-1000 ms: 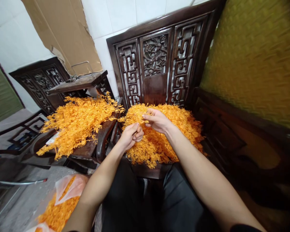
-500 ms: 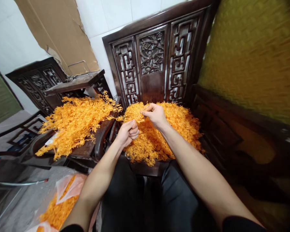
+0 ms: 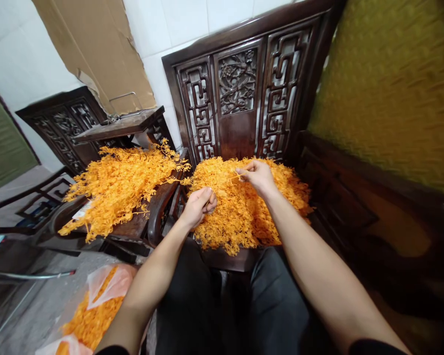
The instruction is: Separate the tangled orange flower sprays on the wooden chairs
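Since half a second ago: right hand (image 3: 258, 176) had drawn away to the right, opening a gap from the left hand (image 3: 201, 204), with a thin orange sprig (image 3: 238, 176) stretched out from its fingertips.
Right hand: pinched shut on the sprig's end, held just above the orange heap (image 3: 244, 217) on the carved chair (image 3: 240, 98).
Left hand: curled into a loose fist on a few strands at the heap's near-left edge; what exactly lay inside the fist could not be told.
Second heap: sorted-looking orange sprigs (image 3: 118, 190) lay on the neighbouring chair (image 3: 140, 227), well apart to the left.
Floor: plastic bag (image 3: 96, 305) with more orange material.
Doing it well: judged from the tangle, a slow, steady pull along the stem, with the left hand anchoring the clump, seemed wise to avoid snapping fronds or dragging neighbours out.
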{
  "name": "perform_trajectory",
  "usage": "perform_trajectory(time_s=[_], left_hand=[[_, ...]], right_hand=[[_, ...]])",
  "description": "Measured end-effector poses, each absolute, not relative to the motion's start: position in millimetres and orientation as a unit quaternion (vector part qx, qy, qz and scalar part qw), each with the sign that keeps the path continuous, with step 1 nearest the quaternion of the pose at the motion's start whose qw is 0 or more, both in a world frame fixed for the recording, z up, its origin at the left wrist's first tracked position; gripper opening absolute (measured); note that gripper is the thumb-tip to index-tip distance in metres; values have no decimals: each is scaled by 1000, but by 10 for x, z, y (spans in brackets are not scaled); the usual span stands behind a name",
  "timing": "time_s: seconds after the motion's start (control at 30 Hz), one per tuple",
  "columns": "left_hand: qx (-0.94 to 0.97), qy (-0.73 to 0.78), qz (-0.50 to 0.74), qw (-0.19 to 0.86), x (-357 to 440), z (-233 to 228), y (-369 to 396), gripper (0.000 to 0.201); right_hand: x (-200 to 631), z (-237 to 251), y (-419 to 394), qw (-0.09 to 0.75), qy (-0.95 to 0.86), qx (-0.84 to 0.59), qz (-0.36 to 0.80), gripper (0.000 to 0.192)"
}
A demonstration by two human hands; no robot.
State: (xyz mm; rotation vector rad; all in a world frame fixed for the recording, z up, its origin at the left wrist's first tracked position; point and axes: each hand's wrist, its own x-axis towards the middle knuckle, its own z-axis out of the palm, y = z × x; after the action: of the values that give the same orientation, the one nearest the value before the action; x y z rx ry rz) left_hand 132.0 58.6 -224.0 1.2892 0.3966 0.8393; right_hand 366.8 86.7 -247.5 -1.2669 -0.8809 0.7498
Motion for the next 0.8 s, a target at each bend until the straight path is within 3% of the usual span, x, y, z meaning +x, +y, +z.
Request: perform_trajectory(time_s=[0.07, 0.23, 0.3, 0.43, 0.57, 0.67, 0.8], left_hand=[[585, 181, 385, 691, 1309, -2253, 590, 48], [612, 188, 387, 664, 1304, -2283, 612, 46], [604, 192, 388, 669, 1316, -2288, 627, 47], [576, 210, 390, 687, 1335, -2281, 651, 49], [579, 225, 377, 687, 1335, -2281, 672, 51], [584, 234, 370, 684, 1335, -2287, 675, 51], [571, 241, 355, 699, 1346, -2265, 599, 53]], right_hand=[[3669, -2461, 867, 647, -398, -571, 313, 39], [3643, -2242, 713, 612, -509, -592, 127, 30], [3576, -2131, 626, 631, -525, -541, 185, 33], [3379, -2013, 528, 642, -482, -411, 432, 52], [3223, -2017, 508, 626, -452, -404, 490, 60], [3169, -2041, 528, 616, -492, -450, 419, 53], [3223, -2105, 661, 569, -559, -558, 230, 37]])
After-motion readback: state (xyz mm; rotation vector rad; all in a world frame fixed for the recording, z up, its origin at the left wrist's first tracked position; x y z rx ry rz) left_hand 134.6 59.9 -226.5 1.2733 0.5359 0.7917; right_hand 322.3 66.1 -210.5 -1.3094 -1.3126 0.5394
